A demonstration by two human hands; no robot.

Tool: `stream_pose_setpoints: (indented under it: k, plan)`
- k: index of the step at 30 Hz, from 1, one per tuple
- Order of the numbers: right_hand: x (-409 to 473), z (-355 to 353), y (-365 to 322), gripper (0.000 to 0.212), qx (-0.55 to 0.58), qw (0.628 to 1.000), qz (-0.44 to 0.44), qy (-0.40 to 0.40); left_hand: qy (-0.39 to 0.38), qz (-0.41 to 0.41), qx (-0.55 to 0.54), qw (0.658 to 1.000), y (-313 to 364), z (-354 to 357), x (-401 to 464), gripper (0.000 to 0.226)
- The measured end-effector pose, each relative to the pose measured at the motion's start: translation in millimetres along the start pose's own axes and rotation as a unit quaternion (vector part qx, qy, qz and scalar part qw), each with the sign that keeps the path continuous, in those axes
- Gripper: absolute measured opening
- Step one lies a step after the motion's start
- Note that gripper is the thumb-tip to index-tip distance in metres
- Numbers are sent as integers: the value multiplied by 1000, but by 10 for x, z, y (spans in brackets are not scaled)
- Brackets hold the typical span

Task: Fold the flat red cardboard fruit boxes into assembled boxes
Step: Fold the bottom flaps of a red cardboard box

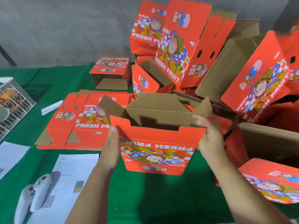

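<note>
A red "FRESH FRUIT" cardboard box (156,152) stands opened up in front of me, its print upside down and its brown flaps pointing up. My left hand (111,147) grips its left edge just below the near flap. My right hand (210,136) holds the right edge, fingers reaching over the rim by the right flap. A stack of flat red boxes (76,123) lies on the green table (145,199) to the left.
Several assembled red boxes (176,46) are piled at the back and right. One small open box (111,73) sits behind the flat stack. A wire crate (11,104) stands far left; papers (68,183) and two white controllers (32,196) lie near left.
</note>
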State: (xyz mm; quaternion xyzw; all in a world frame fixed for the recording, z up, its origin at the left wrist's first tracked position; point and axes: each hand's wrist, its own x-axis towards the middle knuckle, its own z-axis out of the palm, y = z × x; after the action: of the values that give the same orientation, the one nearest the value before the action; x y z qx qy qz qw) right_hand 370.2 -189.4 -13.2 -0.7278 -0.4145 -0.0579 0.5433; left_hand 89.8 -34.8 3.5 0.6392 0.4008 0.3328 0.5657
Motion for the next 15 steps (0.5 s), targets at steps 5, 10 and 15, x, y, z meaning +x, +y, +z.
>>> stream_pose_setpoints:
  k: [5,10,15]
  plan:
    - [-167,-82,-31,45,48,987,148,-47,138,73,72,985,-57,174,42,34]
    - [-173,6,-193,43,5,983,165,-87,118,131,103,979,-53,217,131,29]
    - [-130,36,-293,111,19,982,150,-117,168,231,255,924,23,186,230,38]
